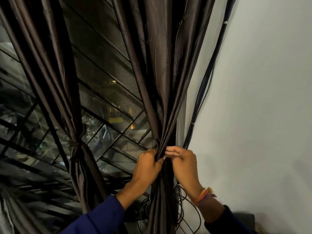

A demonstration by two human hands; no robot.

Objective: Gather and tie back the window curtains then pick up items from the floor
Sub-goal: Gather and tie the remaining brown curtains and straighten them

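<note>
Brown satin fills most of the view — two curtains hanging before a dark window [108, 68]. The left curtain [55, 81] is already cinched with a knotted tie [75, 144]; below it the cloth flares out and runs off the bottom edge. The right curtain [162, 73] hangs next to the white wall [261, 98], drawn to a narrow bunch where both hands meet. The left hand [148, 166] grips the bunch from the window side, fingers curled into the folds; the right hand [182, 163] pinches it from the wall side, fingertips tucked over the cloth. Whether a tie runs between the fingers is hard to make out — the folds and knuckles hide that spot. A bracelet [205, 195] sits on the right wrist; both sleeves are cut off at the lower edge. Black cables [207, 78] run down the wall just beside the right curtain and loop behind its hem, partly hidden. Beyond the window grille only blurred lights show.
</note>
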